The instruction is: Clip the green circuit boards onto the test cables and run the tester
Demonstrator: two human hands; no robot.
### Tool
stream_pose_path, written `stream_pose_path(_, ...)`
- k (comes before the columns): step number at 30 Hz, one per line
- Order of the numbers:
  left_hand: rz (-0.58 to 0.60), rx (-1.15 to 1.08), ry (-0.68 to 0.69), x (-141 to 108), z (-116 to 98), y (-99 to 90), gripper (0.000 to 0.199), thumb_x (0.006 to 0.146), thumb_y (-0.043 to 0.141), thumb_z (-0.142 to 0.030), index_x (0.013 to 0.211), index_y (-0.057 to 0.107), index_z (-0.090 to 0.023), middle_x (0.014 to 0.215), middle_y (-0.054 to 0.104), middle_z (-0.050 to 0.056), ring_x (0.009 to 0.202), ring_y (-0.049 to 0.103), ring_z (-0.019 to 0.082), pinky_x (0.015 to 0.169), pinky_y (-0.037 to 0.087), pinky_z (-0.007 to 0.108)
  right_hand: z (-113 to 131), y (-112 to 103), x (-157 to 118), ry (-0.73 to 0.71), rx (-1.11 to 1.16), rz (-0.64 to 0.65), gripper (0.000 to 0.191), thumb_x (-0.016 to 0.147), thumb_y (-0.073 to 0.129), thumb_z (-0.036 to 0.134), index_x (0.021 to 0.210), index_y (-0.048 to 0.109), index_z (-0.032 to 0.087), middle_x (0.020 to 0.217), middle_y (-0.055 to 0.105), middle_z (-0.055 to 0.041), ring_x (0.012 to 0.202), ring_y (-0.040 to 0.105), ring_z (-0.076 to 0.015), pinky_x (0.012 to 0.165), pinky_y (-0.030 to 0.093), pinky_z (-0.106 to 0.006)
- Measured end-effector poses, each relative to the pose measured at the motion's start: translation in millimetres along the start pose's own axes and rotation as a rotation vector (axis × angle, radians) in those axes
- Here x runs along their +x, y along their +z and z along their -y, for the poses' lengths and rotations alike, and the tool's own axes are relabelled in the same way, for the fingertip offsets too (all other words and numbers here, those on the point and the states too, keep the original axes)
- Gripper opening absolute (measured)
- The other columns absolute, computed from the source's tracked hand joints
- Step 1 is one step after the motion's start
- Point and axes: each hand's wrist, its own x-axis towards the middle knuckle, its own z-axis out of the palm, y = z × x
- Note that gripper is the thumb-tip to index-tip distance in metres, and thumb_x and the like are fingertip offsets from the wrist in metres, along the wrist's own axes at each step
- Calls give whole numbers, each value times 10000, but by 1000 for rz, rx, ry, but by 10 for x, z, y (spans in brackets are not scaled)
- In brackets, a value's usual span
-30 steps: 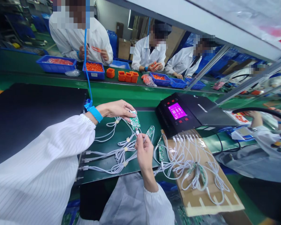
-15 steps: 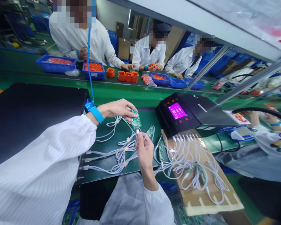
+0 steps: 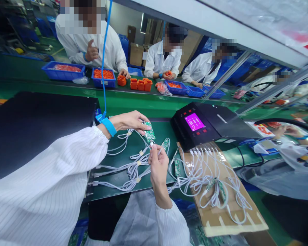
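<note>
My left hand (image 3: 133,122), with a blue strap at its wrist, pinches the upper edge of a green circuit board (image 3: 150,133). Just below, my right hand (image 3: 158,159) grips the white plug of a cable (image 3: 151,144) at the board's lower edge. Whether the plug is fully seated in the board cannot be made out. Another green board (image 3: 165,144) lies just beyond my right hand, and one more narrow board (image 3: 177,167) is to its right. Bundled white cables (image 3: 133,171) lie on the green work surface under my hands.
A black device with a lit magenta screen (image 3: 194,122) stands to the right. White cables run from it over a cardboard sheet (image 3: 236,201). A large black box (image 3: 41,133) is at left. Across the line, co-workers sit behind blue bins (image 3: 104,82) and orange parts (image 3: 141,84).
Both hands keep hold of the board and plug, nearly still. Across the line, a co-worker's hand has moved left onto the orange parts, and the other hand has lifted.
</note>
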Motion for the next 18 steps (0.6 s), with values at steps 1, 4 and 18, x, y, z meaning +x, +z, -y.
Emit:
stream_pose_path(1, 10, 0, 4, 9, 21, -8, 396, 688, 915, -272, 1008, 756, -100, 809, 770, 56, 689, 723, 133, 717, 581, 254, -7, -3, 0, 3, -7, 4, 466, 806, 765, 627, 897, 600, 201, 634, 418, 92, 515, 305, -62, 449, 236, -203)
stream_pose_path(4, 39, 10, 34, 29, 65, -32, 401, 660, 934, -296, 968, 762, -105, 746, 750, 40, 670, 717, 136, 702, 580, 254, -25, -7, 8, 15, -23, 14, 467, 801, 769, 628, 888, 599, 202, 631, 426, 88, 518, 308, -65, 452, 239, -205)
stream_pose_path(18, 51, 36, 85, -20, -61, 1, 464, 655, 937, -340, 1012, 750, -109, 753, 713, 26, 754, 715, 167, 854, 588, 356, -156, -397, -52, -36, -240, 3, 592, 952, 531, 697, 1119, 737, 167, 933, 728, -76, 839, 647, -188, 831, 511, -346)
